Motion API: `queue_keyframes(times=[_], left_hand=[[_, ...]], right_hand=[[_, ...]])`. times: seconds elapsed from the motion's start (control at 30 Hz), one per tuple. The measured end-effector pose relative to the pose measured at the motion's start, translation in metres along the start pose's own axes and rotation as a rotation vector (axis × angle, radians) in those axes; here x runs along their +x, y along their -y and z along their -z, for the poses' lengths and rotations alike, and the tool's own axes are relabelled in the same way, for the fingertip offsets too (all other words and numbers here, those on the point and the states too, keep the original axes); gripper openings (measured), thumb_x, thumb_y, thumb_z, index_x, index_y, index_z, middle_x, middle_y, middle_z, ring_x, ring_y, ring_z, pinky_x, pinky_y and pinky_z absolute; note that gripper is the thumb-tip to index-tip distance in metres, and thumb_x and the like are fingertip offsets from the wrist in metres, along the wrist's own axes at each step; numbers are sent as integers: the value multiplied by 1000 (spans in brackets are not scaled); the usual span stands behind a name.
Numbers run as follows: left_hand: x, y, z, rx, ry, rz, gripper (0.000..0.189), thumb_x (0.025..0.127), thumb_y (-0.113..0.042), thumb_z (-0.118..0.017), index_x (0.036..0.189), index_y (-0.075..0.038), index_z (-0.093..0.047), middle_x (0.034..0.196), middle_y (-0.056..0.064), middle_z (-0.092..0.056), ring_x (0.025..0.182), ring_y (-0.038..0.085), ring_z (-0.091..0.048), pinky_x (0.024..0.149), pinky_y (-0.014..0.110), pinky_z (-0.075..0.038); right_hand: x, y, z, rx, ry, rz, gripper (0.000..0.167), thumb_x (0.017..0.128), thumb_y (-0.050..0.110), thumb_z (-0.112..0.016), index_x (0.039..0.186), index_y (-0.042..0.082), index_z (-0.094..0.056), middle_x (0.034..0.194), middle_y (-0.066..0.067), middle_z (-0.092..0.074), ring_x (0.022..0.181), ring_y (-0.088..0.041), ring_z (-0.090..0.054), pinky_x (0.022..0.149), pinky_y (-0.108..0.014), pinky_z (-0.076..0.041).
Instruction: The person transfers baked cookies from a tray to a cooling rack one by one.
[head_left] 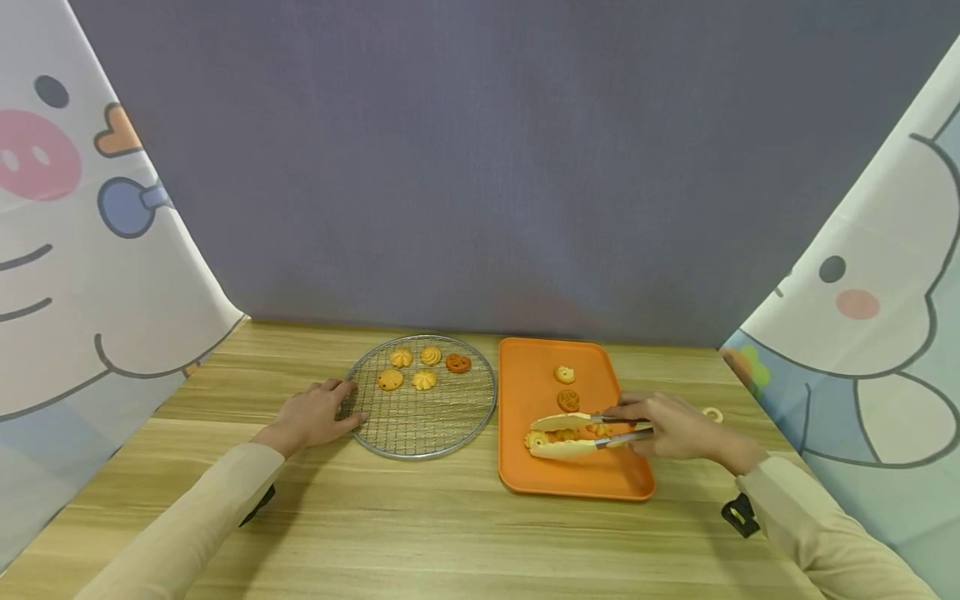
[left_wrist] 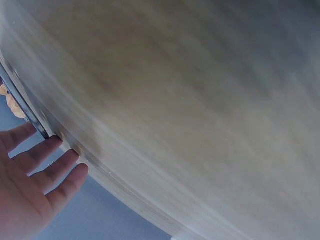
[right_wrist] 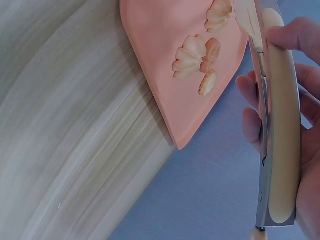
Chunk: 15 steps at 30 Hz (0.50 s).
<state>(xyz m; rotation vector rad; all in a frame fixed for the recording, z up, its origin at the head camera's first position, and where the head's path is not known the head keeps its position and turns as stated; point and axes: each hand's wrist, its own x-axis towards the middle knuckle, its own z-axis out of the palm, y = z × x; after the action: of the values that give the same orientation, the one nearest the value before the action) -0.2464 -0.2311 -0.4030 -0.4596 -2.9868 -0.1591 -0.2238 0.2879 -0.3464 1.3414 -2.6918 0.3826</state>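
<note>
The left arm [head_left: 195,517] and right arm [head_left: 817,525] slant inward over the tabletop [head_left: 420,533], left hand [head_left: 318,414] spread toward its left edge, right hand [head_left: 671,425] curled toward its right.

A plain grey cloth [head_left: 495,167] stands behind the wood-grained table [head_left: 420,525]. A white cartoon sheet [head_left: 112,275] borders the left side, and a second cartoon sheet [head_left: 870,367] borders the right.

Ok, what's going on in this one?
A person's right hand holds tongs over the tray, with the ends either side of some cookies; whether they grip any is unclear. The left hand touches the rim of the rack, where five more cookies lie.
</note>
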Motion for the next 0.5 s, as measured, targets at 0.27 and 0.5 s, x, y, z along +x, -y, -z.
queue_keyframes(times=[0.27,0.5], left_hand=[[1,0,-1,3,8,1,61,84,-52,-56,126,-8,-51,125,24,-52,109,47,-51,72,61,-47],[1,1,-2,3,9,2,62,84,-52,-56,127,-8,-50,125,25,-52,109,47,-51,72,61,-47]], right_hand=[[5,-1,2,16,-25,26,43,69,2,-70,112,4,-65,94,3,-60,63,-1,-43,52,-13,-36],[16,-3,1,17,-59,51,43,69,1,-69,112,5,-65,91,8,-58,63,-3,-44,53,-14,-36]])
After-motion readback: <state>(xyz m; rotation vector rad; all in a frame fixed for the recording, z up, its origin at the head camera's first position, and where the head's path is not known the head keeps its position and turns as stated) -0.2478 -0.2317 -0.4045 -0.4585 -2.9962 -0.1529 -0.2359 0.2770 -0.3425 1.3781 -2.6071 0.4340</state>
